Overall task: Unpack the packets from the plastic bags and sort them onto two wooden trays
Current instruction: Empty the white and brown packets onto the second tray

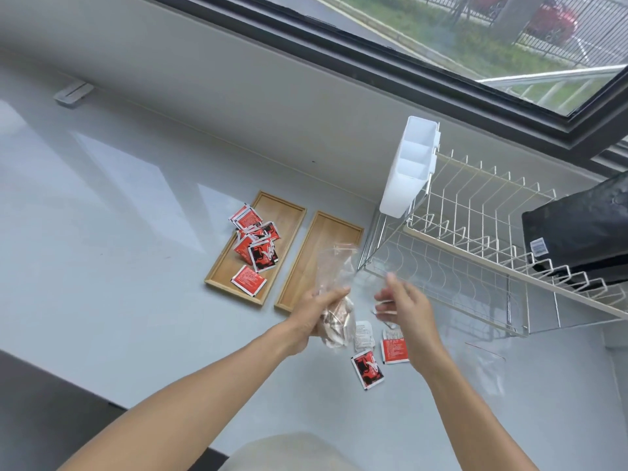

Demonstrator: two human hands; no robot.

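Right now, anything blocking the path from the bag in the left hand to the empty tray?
Nothing visible. The left hand holds the clear plastic bag of pale packets right at the near end of the empty right-hand wooden tray. The white wire dish rack stands to the tray's right, clear of it.

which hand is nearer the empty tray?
Left. The left hand grips a plastic bag right at the near end of the empty tray, overlapping its edge in this view. The right hand is off to the tray's right, over the counter.
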